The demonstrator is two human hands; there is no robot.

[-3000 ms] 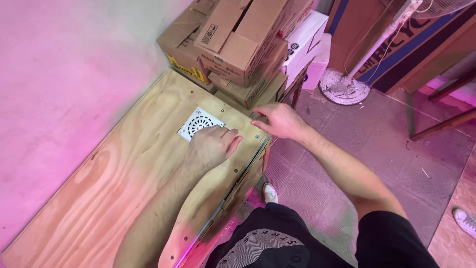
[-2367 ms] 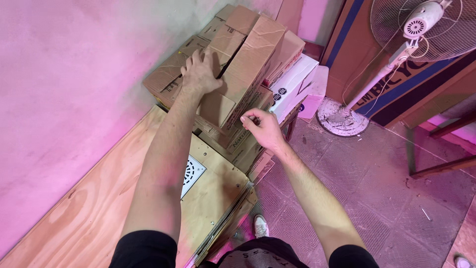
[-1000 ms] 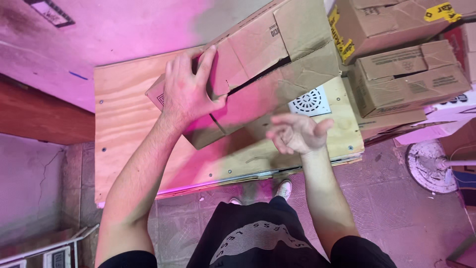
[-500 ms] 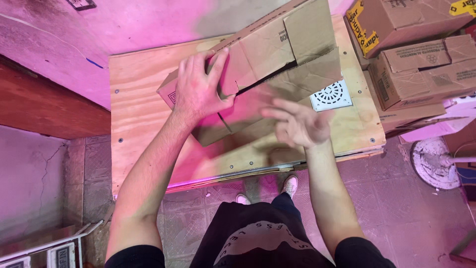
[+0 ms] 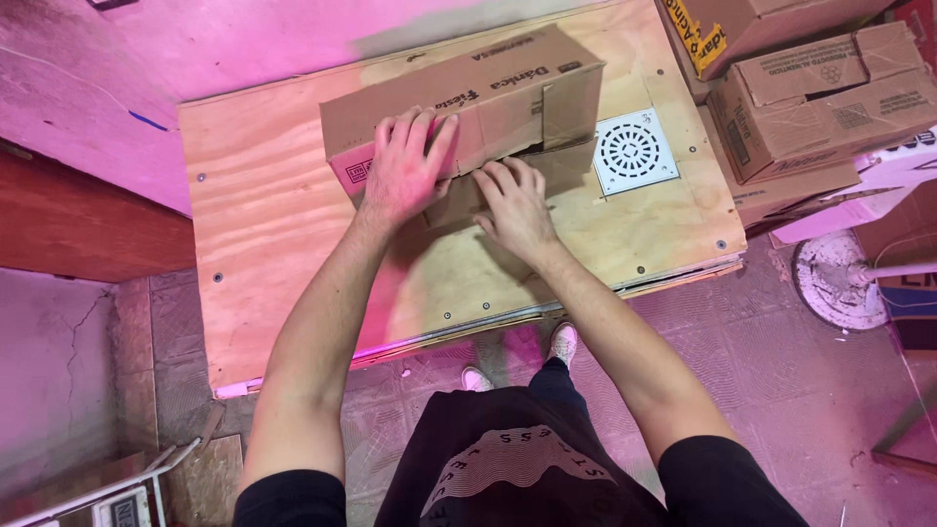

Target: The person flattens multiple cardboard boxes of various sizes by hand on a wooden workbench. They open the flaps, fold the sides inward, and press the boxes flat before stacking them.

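Item: flattened cardboard box (image 5: pixel 488 102), lying on plywood table (image 5: pixel 273 224), far half, w/ white round-grille vent (image 5: pixel 635 150) just to its rt. L hand (image 5: pixel 405 171) flat on box top, fingers spread, not gripping. R hand (image 5: pixel 514 200) pressing near-side flap, fingers extended, unclenched

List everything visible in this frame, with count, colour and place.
cardboard box: 1, brown, lying on the plywood top under both hands
plywood top: 1, pale wood, centre
round-pattern grate: 1, white, on the plywood, right of the box
stacked cartons: several, brown, upper right
fan base: 1, white, on the floor at right
tiled floor: grey-pink, bottom
left hand: flat on the box
right hand: flat on a box flap
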